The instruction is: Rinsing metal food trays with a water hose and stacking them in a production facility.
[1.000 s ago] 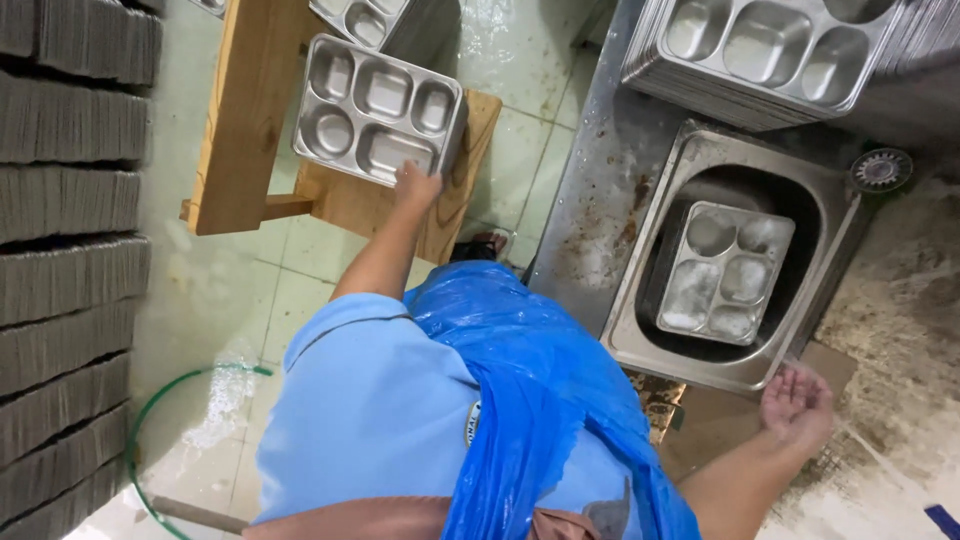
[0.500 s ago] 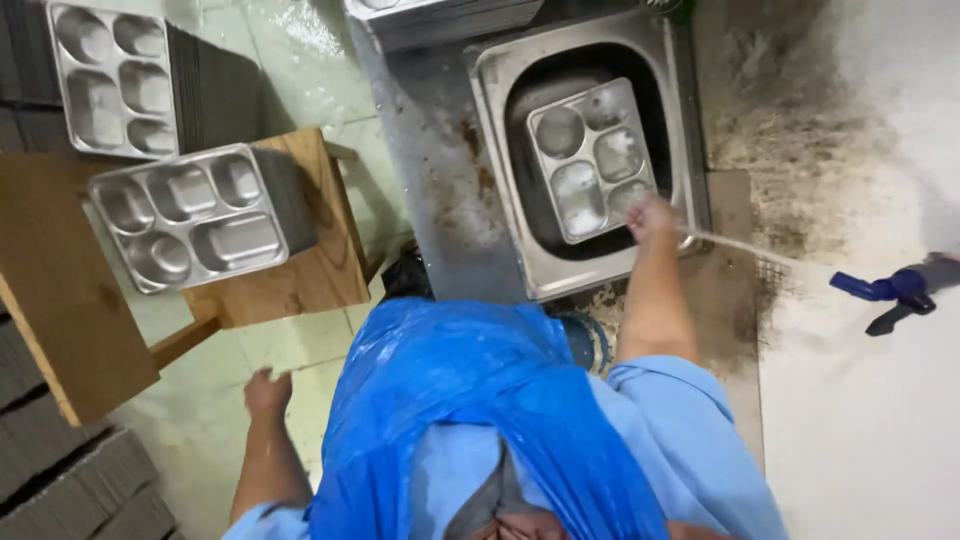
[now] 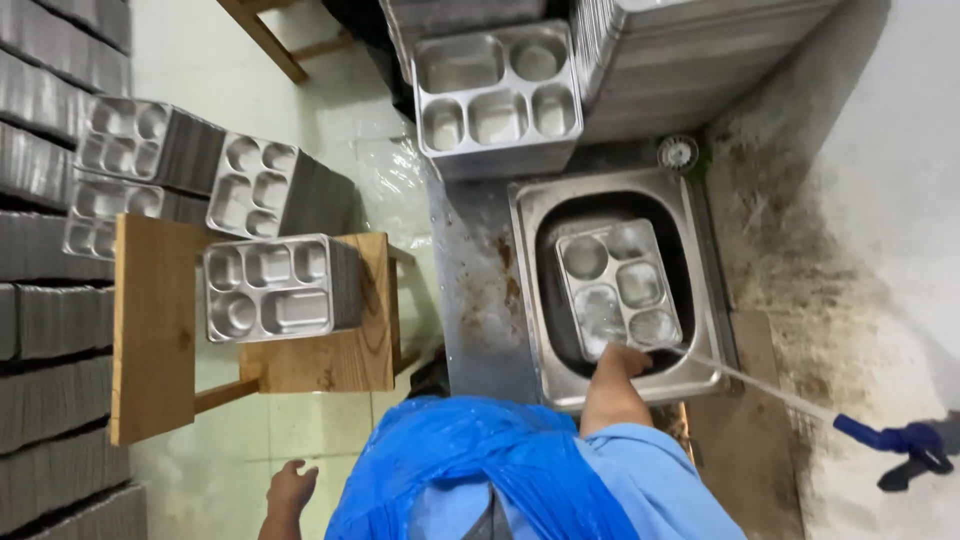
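Head view, looking straight down: a square stainless-steel sink is set into a wet, rust-stained metal counter. One compartmented steel meal tray lies tilted in the basin, its five wells facing up, with water lying in some of them. The right hand reaches over the sink's near rim and grips the tray's near edge, fingers closed on it. A thin jet of water runs from a blue spray nozzle at the right towards that hand.

At the counter's far edge stands a tall stack of the same trays; its top tray shows five empty wells. A second stack, seen edge-on, rises beside it.

On a wooden stool left of the counter sits another stack of trays, its top one empty. Beyond the stool's far edge are three more tray stacks, and dark rows of trays on edge line the left side.

The left hand hangs over the tiled floor, fingers loosely spread, holding nothing. A blue plastic apron covers the person's front.
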